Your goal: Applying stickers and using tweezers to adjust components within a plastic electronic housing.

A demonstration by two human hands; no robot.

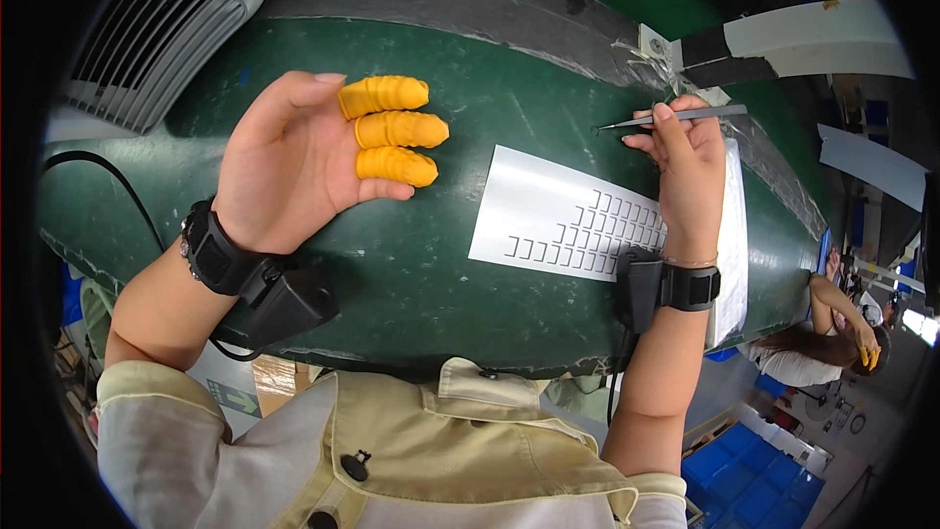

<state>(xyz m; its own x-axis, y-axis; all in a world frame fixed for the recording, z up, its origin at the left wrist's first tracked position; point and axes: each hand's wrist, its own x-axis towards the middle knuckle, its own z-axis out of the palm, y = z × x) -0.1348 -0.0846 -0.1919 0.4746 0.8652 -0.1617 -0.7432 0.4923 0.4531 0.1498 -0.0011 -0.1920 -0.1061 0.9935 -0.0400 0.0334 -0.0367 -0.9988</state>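
My left hand [299, 159] hovers palm-up and empty over the green work surface [431, 264], its fingers spread. Three of those fingers wear orange finger cots [395, 130]. My right hand [687, 165] grips metal tweezers [676, 117], whose tip points left above the surface. Below that hand lies a white sheet [548, 214] with rows of small rectangular labels. Both wrists carry black straps with small black boxes attached.
A white slatted vent unit [162, 24] sits at the far left. A grey belt strip [460, 0] runs along the back. A white and black fixture [774, 44] stands at the far right. Another person [832, 333] works lower right, near blue bins [754, 475].
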